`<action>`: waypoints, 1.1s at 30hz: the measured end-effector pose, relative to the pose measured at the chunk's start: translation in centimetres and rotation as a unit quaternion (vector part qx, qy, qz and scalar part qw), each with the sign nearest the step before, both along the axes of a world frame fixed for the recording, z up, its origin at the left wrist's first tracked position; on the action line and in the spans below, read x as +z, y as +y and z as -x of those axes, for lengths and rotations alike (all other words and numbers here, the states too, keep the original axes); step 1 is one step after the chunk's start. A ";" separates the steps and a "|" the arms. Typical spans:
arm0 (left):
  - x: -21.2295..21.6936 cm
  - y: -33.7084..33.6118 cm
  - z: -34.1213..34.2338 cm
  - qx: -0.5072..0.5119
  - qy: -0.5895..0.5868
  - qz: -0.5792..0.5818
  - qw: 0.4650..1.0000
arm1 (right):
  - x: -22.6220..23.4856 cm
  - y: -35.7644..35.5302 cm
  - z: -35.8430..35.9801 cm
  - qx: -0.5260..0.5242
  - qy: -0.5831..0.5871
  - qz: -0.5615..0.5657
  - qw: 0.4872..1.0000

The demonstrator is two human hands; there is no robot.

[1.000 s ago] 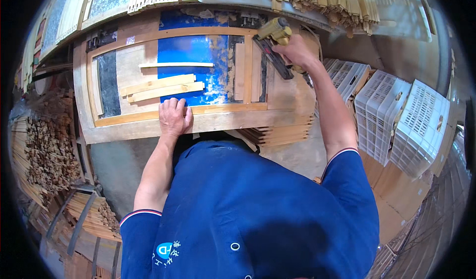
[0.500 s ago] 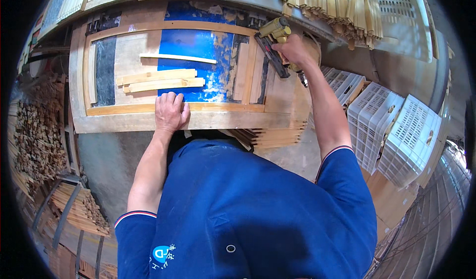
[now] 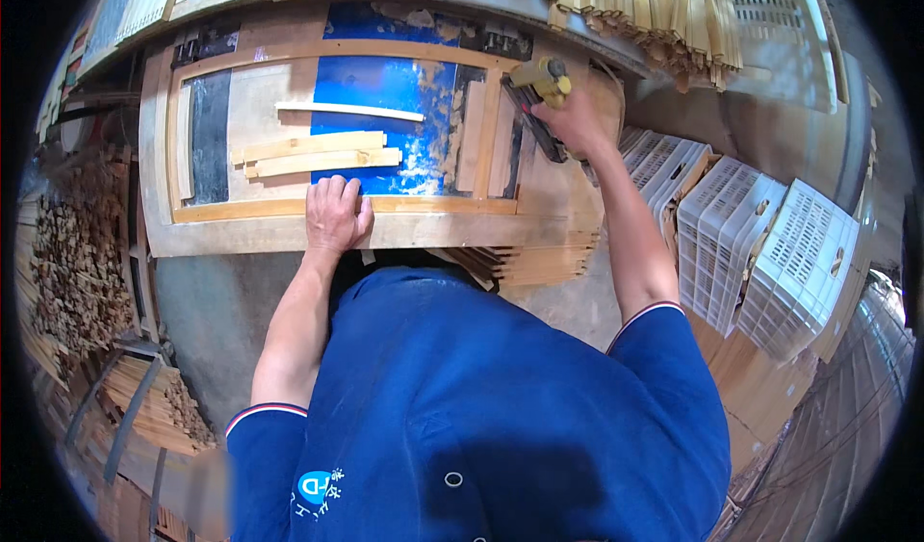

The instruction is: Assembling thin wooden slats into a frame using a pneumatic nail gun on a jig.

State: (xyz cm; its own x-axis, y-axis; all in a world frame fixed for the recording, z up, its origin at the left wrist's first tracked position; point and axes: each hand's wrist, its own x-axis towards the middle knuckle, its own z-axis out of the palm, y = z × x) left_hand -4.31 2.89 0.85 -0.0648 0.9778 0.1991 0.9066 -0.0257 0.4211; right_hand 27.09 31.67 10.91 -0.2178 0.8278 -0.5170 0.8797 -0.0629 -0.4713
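Note:
A long wooden frame [image 3: 404,205] lies flat on the workbench in front of me. My left hand [image 3: 334,213] is on its near rail, fingers bent over the inner edge and thumb out to the right. Past those fingertips, two pale wood strips [image 3: 327,160] lie side by side inside the frame, with a thinner strip [image 3: 351,111] farther back. My right hand [image 3: 575,123] is closed round the handle of a yellow and black nail gun [image 3: 541,85], held at the frame's right end. Its nose is hard to make out against the corner of the frame.
The workbench [image 3: 221,244] has a blue patch in its top. Wood strips [image 3: 654,22] are heaped on a shelf beyond it. White plastic crates [image 3: 799,263] stand at the right. Stacked wood [image 3: 82,263] fills the left side, and more slats [image 3: 544,263] sit below the bench's near edge.
My right hand has drawn the nail gun slightly toward me and turned it a little. The left hand stays on the near rail, and the strips lie as before.

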 end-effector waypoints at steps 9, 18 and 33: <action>-0.3 0.1 -0.4 0.001 0.018 0.011 1.000 | 3.0 -13.8 -4.6 0.304 -0.017 -0.052 0.951; -0.8 -0.4 -0.4 0.003 0.016 0.001 1.000 | 1.4 -15.9 -5.6 0.357 -0.074 -0.048 0.930; -1.2 -0.2 -0.3 0.018 -0.008 -0.007 1.000 | 1.9 -16.7 -6.6 0.313 -0.117 -0.032 0.942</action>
State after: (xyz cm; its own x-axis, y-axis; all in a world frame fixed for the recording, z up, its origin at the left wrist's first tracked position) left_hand -4.03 2.65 -0.31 -0.1040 0.9718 0.2114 0.9004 0.0017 0.4351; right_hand 33.72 14.93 12.76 -0.5592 0.6073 -0.5643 0.8158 0.5242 -0.2444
